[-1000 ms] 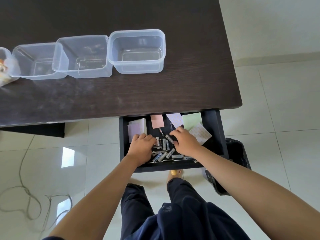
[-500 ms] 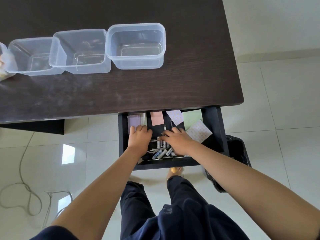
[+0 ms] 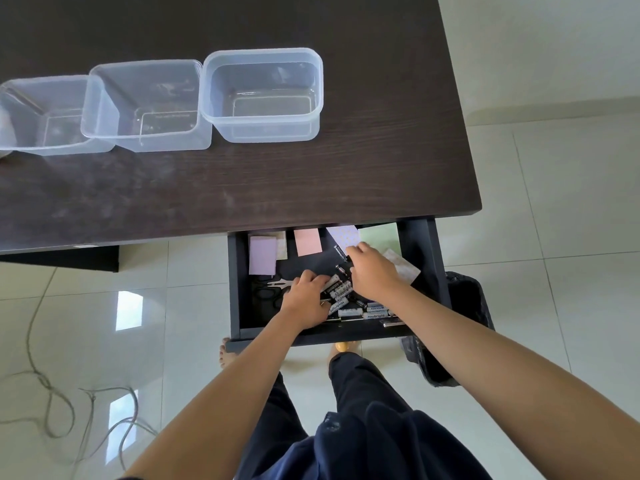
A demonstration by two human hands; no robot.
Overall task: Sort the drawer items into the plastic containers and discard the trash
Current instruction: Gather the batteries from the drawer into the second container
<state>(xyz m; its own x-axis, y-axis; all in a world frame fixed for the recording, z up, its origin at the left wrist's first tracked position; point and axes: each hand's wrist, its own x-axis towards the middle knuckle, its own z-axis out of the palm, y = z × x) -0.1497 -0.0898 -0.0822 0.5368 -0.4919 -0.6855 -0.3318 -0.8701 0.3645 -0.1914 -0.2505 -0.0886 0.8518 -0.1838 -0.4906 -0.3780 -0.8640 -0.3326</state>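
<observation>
The open black drawer [image 3: 235,292] under the table holds several batteries [image 3: 375,315], black scissors [image 3: 272,289] and sticky notes in purple [image 3: 262,255], pink [image 3: 307,241], green [image 3: 379,233] and patterned white [image 3: 343,236]. My left hand [image 3: 304,301] lies in the drawer's middle, its fingers curled round a few batteries [image 3: 337,289]. To its right, my right hand [image 3: 374,271] has curled fingers on a dark battery [image 3: 340,253] near the notes. Three clear plastic containers [image 3: 263,95] [image 3: 147,105] [image 3: 45,114] stand in a row on the dark table [image 3: 311,181].
A black-lined trash bin [image 3: 464,306] stands on the tiled floor right of the drawer. A cord [image 3: 52,403] lies on the floor at the left. My legs and bare feet are under the drawer's front.
My left hand slid right from the purple notes onto the batteries, uncovering the scissors. My right hand shifted toward the drawer's back, onto a dark battery.
</observation>
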